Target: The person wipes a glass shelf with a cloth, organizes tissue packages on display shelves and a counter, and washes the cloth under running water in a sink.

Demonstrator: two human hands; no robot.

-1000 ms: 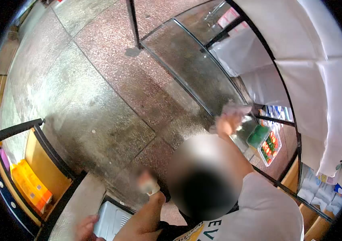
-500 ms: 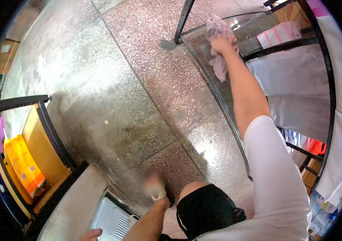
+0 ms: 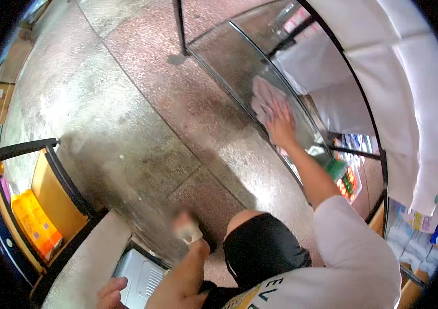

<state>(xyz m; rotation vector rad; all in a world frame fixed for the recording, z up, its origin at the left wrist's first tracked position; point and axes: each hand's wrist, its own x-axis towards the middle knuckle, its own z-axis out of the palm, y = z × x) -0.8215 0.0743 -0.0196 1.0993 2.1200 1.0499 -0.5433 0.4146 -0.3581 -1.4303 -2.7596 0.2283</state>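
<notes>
My right hand (image 3: pixel 282 126) presses a crumpled pinkish cloth (image 3: pixel 266 98) against a long glass pane (image 3: pixel 244 67) in a black metal frame. Its fingers lie spread over the cloth, pointing up and away from me. At the bottom left, my left hand (image 3: pixel 112 293) shows only in part, beside a light grey plastic box (image 3: pixel 139 278). Its visible fingers are apart and nothing shows in them.
A clear container of red and green pieces (image 3: pixel 348 185) is behind my right forearm. White sheeting (image 3: pixel 383 103) hangs at right. Orange packages (image 3: pixel 36 221) stand in a shelf at left. Cardboard boxes (image 3: pixel 13 62) line the far left. My leg and foot are below.
My right hand and the cloth have come back from the far end of the glass to its nearer part. The view has shifted, and the red and green container shows again.
</notes>
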